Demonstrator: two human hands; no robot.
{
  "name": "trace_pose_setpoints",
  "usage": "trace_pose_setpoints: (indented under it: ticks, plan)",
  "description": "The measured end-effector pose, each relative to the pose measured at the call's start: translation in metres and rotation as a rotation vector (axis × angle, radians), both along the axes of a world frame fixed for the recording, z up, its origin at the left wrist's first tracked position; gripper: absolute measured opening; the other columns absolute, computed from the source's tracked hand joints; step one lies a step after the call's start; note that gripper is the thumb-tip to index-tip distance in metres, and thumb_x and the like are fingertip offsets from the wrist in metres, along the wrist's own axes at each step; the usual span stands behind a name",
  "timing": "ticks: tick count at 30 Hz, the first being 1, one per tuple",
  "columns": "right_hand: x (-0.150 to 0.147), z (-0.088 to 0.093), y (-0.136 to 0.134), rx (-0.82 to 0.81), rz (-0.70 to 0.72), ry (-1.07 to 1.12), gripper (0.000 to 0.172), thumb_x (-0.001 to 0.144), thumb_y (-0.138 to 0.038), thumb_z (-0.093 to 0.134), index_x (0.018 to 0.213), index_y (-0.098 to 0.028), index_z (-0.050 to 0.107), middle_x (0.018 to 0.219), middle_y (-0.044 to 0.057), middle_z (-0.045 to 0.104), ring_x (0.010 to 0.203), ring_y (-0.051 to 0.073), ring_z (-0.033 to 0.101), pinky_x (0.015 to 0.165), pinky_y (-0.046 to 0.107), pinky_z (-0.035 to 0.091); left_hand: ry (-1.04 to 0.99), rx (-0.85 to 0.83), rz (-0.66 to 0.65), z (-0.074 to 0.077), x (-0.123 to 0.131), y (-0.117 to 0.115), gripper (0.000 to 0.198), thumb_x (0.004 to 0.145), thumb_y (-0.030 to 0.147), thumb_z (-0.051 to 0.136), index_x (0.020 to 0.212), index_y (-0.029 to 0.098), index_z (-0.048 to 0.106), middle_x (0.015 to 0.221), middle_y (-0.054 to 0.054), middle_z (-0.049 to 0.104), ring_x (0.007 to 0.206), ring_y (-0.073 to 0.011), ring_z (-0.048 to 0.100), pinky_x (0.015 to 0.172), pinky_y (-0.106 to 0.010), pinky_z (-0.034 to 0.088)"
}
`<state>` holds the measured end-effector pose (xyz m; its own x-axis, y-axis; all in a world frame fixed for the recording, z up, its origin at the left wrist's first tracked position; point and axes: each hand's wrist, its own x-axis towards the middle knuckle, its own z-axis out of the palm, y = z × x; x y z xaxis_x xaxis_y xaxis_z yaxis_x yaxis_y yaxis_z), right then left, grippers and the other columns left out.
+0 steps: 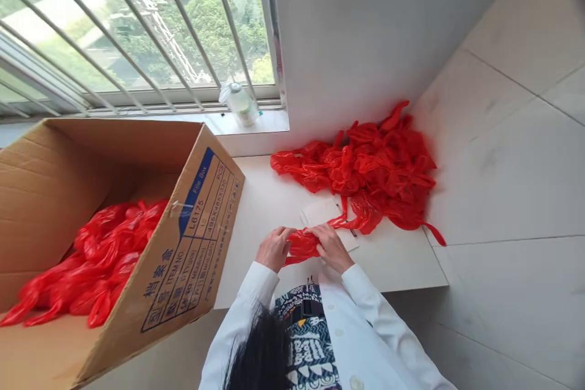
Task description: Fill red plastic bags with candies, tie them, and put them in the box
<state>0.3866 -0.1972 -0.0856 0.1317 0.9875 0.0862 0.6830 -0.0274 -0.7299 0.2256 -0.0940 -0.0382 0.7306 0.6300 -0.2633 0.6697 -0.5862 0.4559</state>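
Between my hands, close to the front edge of the white table [256,195], is a red plastic bag [303,245]. My left hand [275,248] grips its left side with fingers curled. On the other side my right hand [333,246] closes its fingers on the bag's upper right part. A paper notebook [315,212] and a pen [353,232] lie just behind, partly covered by red plastic. Farther back, a heap of crumpled red plastic bags [365,164] rests against the wall, one strand reaching toward my right hand.
At the left stands an open cardboard box [201,231] with several red bags [105,250] inside. A jar or bottle with plastic over it [244,105] sits on the window sill [269,122]. Window bars [167,24] rise behind. A tiled wall [507,177] bounds the right.
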Motion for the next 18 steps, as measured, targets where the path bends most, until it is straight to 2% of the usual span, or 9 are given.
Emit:
trace_pose_setpoints:
  ticks: [2,4,7,11,16,18]
  plan:
    - [-0.026,-0.01,0.02,0.009,0.106,-0.031,0.049,0.072,0.002,0.038,0.111,-0.021,0.056,0.104,0.006,0.061,0.1,0.022,0.047,0.09,0.038,0.039,-0.014,-0.048,0.036,-0.022,-0.018,0.003,0.036,0.081,0.011,0.045,0.113,0.024,0.056,0.111,-0.006,0.062,0.101,-0.02,0.059,0.088,-0.032,0.046]
    - [-0.047,-0.023,0.033,-0.002,0.148,-0.063,0.049,0.073,0.002,0.039,0.114,-0.019,0.054,0.109,0.008,0.058,0.105,0.023,0.045,0.092,0.038,0.039,-0.008,-0.079,0.104,-0.046,-0.037,0.005,0.038,0.076,0.009,0.051,0.112,0.022,0.055,0.11,-0.007,0.062,0.101,-0.0197,0.059,0.09,-0.032,0.046]
    - [-0.067,-0.043,0.039,-0.038,0.067,-0.09,0.052,0.07,0.001,0.043,0.119,-0.016,0.05,0.118,0.011,0.051,0.112,0.023,0.041,0.096,0.038,0.038,0.039,-0.094,0.182,-0.073,-0.061,0.009,0.039,0.072,0.007,0.055,0.108,0.019,0.056,0.108,-0.01,0.063,0.101,-0.0221,0.06,0.089,-0.034,0.046]
    - [-0.075,-0.063,0.034,-0.144,-0.079,-0.069,0.035,0.077,-0.011,0.048,0.111,-0.016,0.053,0.107,0.009,0.054,0.103,0.023,0.046,0.092,0.038,0.041,0.047,-0.107,0.209,-0.086,-0.077,0.015,0.037,0.074,0.01,0.054,0.11,0.017,0.055,0.111,-0.011,0.06,0.105,-0.0214,0.057,0.092,-0.033,0.044]
    - [-0.088,-0.07,0.043,-0.217,-0.102,-0.074,0.043,0.075,-0.017,0.053,0.118,-0.02,0.05,0.109,0.008,0.055,0.099,0.021,0.051,0.083,0.032,0.043,0.048,-0.125,0.157,-0.094,-0.07,0.024,0.046,0.068,0.016,0.065,0.112,0.021,0.054,0.113,-0.008,0.057,0.109,-0.0229,0.052,0.089,-0.032,0.044]
    - [-0.094,-0.068,0.051,-0.258,-0.104,-0.105,0.036,0.075,-0.015,0.051,0.11,-0.021,0.054,0.102,0.006,0.058,0.091,0.019,0.054,0.076,0.028,0.042,0.059,-0.125,0.16,-0.099,-0.067,0.028,0.042,0.067,0.013,0.063,0.107,0.022,0.056,0.108,-0.007,0.059,0.102,-0.0228,0.055,0.082,-0.032,0.045]
